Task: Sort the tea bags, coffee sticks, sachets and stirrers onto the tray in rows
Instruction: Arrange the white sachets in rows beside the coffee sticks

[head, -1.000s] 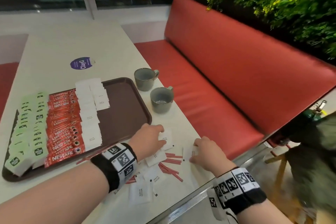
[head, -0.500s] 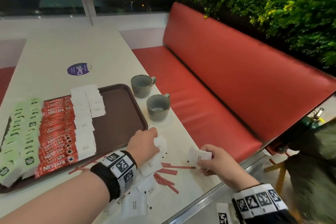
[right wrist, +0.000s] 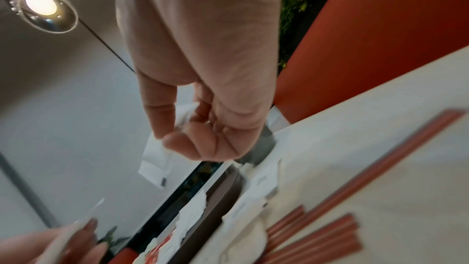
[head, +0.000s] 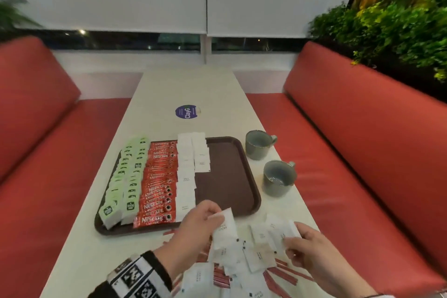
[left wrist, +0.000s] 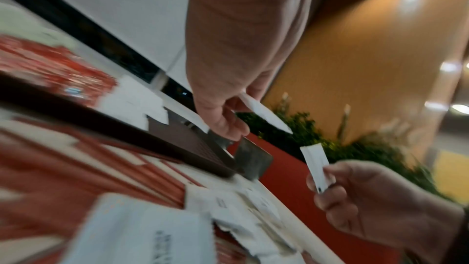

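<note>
Loose white sachets and red stirrers lie mixed in a pile on the table at the near edge, just short of the tray — probably staged there so each type gets picked off in turn. Both hands are raised over the pile: left hand pinches one sachet by its top edge so it hangs down, right hand pinches another sachet upright between thumb and curled fingers. Farther out the tray holds green tea bags, red coffee sticks and white sachet rows filling left to right — its right side is bare, likely kept for the stirrers.
</note>
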